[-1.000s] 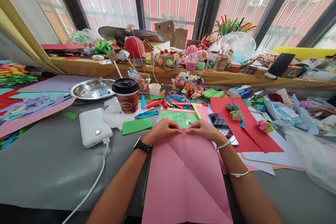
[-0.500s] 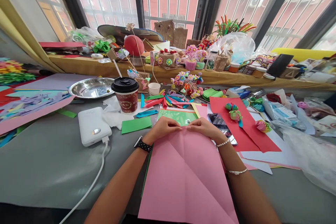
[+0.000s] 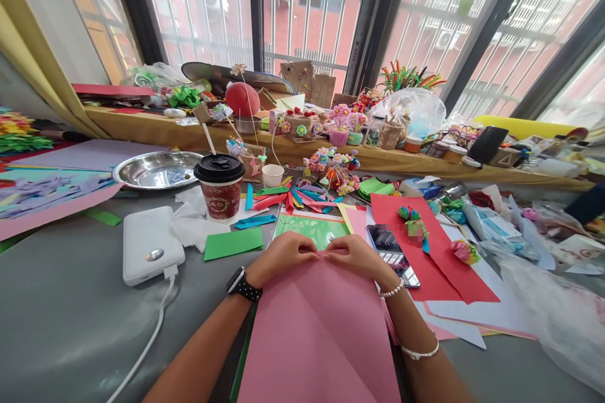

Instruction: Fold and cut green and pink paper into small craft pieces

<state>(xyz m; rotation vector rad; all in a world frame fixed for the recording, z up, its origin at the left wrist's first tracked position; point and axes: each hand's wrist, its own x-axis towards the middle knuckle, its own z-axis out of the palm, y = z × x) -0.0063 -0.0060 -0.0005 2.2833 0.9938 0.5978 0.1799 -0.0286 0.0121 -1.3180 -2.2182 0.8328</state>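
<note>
A large pink paper sheet (image 3: 321, 334) with diagonal creases lies on the grey table (image 3: 70, 321) in front of me. My left hand (image 3: 281, 255) and my right hand (image 3: 357, 255) meet at its far edge, fingers curled and pinching the paper at the middle. A black watch is on my left wrist, bead bracelets on my right. A green card (image 3: 309, 227) lies just beyond my fingers. A phone (image 3: 392, 252) rests right of my right hand on a red sheet (image 3: 439, 258).
A white power bank (image 3: 149, 242) with a cable lies at left, beside a lidded coffee cup (image 3: 220, 186), a steel plate (image 3: 158, 169) and a green paper strip (image 3: 234, 242). Paper flowers and craft clutter fill the windowsill shelf (image 3: 331, 151). Plastic bags (image 3: 553, 302) lie at right.
The view has tilted up and shifted slightly. My hands stay together at the pink paper's far edge, pressing the fold; the paper has shifted a little under them.
</note>
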